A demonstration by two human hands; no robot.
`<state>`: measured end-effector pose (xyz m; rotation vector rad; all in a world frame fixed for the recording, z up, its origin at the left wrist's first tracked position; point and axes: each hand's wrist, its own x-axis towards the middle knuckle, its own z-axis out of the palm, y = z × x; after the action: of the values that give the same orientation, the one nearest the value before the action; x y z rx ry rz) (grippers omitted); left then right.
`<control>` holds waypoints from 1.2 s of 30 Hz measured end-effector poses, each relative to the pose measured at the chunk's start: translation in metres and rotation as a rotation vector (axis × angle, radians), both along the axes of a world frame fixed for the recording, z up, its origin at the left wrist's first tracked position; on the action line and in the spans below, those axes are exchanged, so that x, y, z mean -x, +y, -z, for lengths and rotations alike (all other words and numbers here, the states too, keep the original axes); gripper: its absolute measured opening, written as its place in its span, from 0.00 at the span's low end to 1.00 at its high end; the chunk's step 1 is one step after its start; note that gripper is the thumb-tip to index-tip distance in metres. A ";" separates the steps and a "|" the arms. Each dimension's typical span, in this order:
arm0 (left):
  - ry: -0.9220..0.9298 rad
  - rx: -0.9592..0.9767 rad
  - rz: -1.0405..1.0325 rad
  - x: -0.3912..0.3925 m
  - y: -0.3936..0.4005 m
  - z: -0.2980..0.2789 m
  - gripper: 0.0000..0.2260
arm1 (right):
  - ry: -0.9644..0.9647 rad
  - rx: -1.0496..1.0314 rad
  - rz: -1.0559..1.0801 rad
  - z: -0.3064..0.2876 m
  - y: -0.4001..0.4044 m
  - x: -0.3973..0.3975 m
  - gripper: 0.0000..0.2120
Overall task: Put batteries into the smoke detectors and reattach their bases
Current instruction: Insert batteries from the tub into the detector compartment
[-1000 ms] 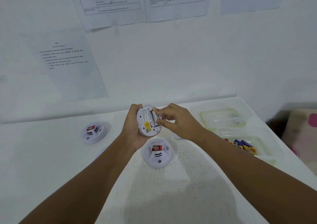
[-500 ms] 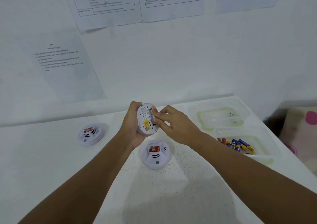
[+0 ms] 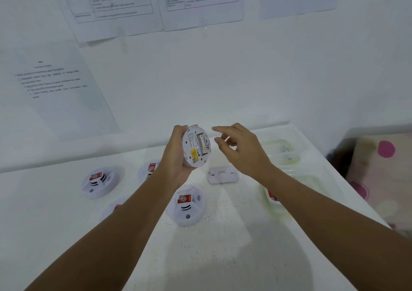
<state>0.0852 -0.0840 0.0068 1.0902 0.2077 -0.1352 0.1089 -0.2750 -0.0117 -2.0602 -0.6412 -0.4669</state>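
My left hand [image 3: 176, 156] grips a white smoke detector [image 3: 196, 148] upright above the table, its back turned to me. A battery sits in its open compartment beside a yellow label. My right hand [image 3: 240, 150] hovers just right of the detector with relaxed fingers, holding nothing. A loose white base plate [image 3: 221, 174] lies flat on the table below my right hand. Another detector [image 3: 186, 204] with a red sticker rests face up beneath my left wrist.
More detectors lie on the white table: one at the left [image 3: 99, 182], one behind my left forearm [image 3: 148, 170], one partly hidden [image 3: 113, 208]. Clear trays [image 3: 283, 152] stand at the right; the nearer one is mostly behind my right arm. A wall with papers stands behind.
My right hand has lifted off the detector's battery compartment and moved right, fingers spread. The battery now shows in the compartment. The view tilted, revealing more detectors and the base plate.
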 end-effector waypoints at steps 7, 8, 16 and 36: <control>0.028 -0.073 0.036 -0.017 -0.040 0.007 0.14 | 0.281 0.208 0.274 -0.012 -0.072 -0.030 0.09; 0.034 -0.082 0.043 -0.020 -0.046 0.008 0.15 | 0.352 0.285 0.293 -0.014 -0.082 -0.034 0.11; 0.068 -0.133 0.057 -0.031 -0.066 0.022 0.19 | 0.486 0.907 0.380 -0.014 -0.117 -0.071 0.10; 0.087 -0.110 -0.012 -0.034 -0.058 0.033 0.16 | 0.393 0.649 0.316 -0.013 -0.109 -0.083 0.07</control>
<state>0.1192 -0.1415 -0.0267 1.1935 0.3027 -0.1616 0.1918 -0.3837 0.0013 -2.7890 -0.2367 -0.0029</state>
